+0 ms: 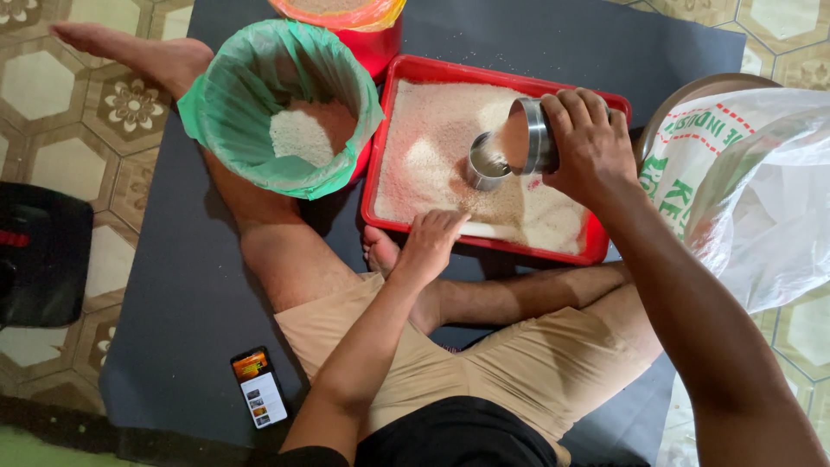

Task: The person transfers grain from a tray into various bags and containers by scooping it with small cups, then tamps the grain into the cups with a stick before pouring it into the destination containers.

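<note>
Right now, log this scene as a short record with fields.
Setting: person seated cross-legged on a dark mat
Right hand: grips a steel cup, tipped, rice spilling
Small steel cup: upright in the rice, under the tipped cup
Left hand: rests at the near rim of the red tray
Beside tray: green-lined bucket with some rice
Right edge: white sack
On mat: phone

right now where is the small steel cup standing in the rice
In the head view the small steel cup stands upright in the red plastic tray of rice, near its middle, just under the tilted steel container held by the right hand.
</note>
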